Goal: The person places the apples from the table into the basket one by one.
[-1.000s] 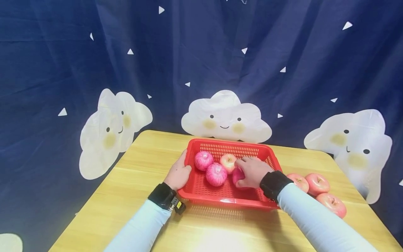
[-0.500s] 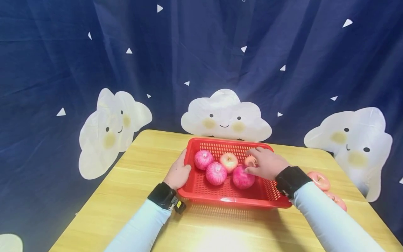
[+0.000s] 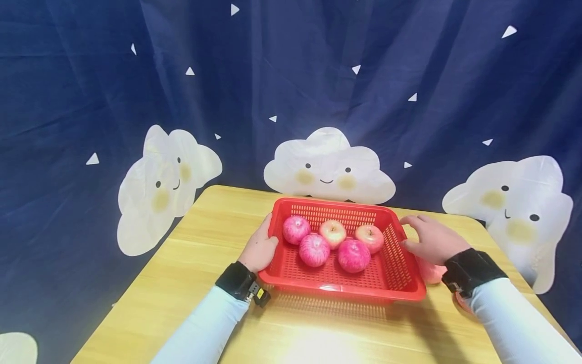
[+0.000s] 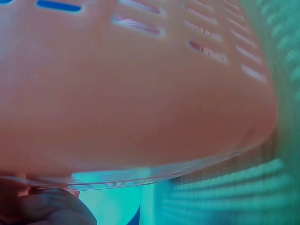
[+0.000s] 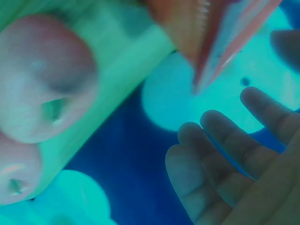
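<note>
A red plastic basket (image 3: 336, 290) with slotted walls stands on the table in the head view. My left hand (image 3: 259, 248) grips its left rim, thumb on top; the left wrist view shows the fingers (image 4: 56, 206) at that rim. Inside lie two apples, a left one (image 3: 333, 233) and a right one (image 3: 370, 238), beside three round magenta-pink balls with pale streaks, one of them (image 3: 314, 249) near the middle. My right hand (image 3: 432, 240) holds nothing, its fingers loosely spread just beyond the basket's right rim. Under it an apple (image 3: 431, 271) is partly hidden.
Another apple (image 3: 464, 303) shows behind the right wrist; two apples appear in the right wrist view, the nearer one (image 5: 47, 79) largest. The wooden table (image 3: 191, 273) ends at a dark blue curtain (image 3: 318, 60) with white clouds.
My right hand has left the magenta ball in the basket and moved right, out past the basket's right rim to above the loose apples. The left hand keeps its grip on the basket.
</note>
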{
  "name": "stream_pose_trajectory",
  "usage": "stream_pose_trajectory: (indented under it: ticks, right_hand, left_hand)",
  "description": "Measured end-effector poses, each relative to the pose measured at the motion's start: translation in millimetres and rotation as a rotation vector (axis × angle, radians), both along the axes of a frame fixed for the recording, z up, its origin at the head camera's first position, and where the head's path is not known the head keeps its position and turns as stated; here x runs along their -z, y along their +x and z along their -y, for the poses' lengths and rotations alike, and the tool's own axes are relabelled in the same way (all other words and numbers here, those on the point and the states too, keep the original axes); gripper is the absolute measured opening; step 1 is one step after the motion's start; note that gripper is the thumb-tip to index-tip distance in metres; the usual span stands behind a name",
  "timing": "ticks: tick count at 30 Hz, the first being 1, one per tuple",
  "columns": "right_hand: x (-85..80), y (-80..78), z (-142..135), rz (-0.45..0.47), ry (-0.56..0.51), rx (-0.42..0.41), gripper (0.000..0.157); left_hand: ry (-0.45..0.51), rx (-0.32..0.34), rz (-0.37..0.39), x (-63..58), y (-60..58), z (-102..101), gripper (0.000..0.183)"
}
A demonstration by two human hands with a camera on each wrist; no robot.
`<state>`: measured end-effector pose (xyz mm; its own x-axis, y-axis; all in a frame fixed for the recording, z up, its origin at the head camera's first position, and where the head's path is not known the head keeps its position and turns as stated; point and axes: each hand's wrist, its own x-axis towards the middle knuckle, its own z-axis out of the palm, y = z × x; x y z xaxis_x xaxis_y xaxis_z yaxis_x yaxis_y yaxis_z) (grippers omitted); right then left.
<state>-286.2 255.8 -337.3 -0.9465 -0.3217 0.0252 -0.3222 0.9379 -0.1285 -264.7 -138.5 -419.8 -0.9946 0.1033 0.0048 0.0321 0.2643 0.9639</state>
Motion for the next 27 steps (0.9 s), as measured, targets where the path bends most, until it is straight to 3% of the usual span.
stream_pose_trajectory:
  ticks: [16,27]
  right_hand:
    - [32.1,7.0,-52,0.048,0.021,0.080,0.047]
    - [46.6,5.9,-67,0.074,0.024,0.072,0.054]
  left_hand:
    - [-0.005,0.001,0.016,-0.1,0.0,0,0.069]
    - [0.000,-0.008,0.016,-0.6,0.3,0,0.069]
